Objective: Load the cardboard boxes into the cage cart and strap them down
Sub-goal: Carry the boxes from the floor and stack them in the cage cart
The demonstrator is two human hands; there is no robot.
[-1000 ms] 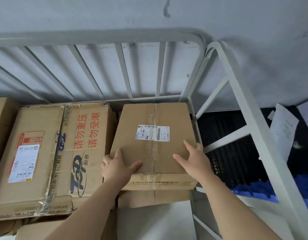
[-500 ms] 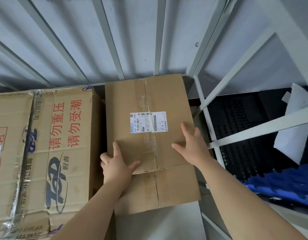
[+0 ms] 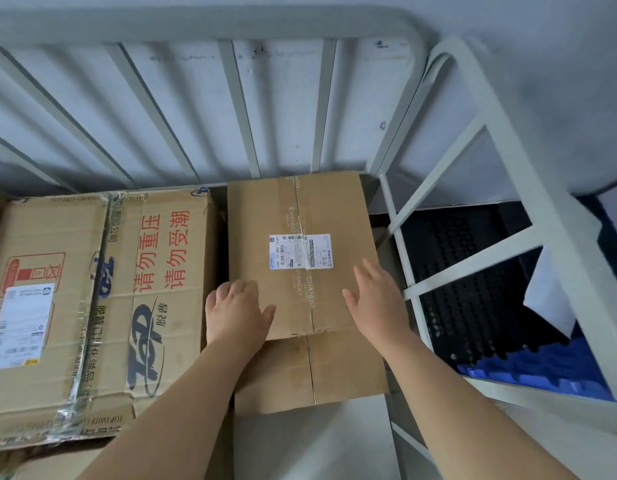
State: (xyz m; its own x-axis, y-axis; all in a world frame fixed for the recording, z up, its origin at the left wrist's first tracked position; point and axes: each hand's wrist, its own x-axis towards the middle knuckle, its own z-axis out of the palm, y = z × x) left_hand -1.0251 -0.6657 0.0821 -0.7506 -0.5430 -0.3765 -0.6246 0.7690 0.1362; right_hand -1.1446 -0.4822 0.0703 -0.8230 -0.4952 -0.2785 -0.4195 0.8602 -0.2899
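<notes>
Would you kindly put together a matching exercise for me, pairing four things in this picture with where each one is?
Things
1. labelled box
2. red-printed box
3. right hand
4. blue plastic item

Places
A. outside the cart, beyond its right side bars
B. flat on the labelled box's top
C. in the cart's far right corner, on top of the lower box
D. inside the cart, left of the labelled box

Pairs: 1-C, 2-D, 3-B, 4-A
</notes>
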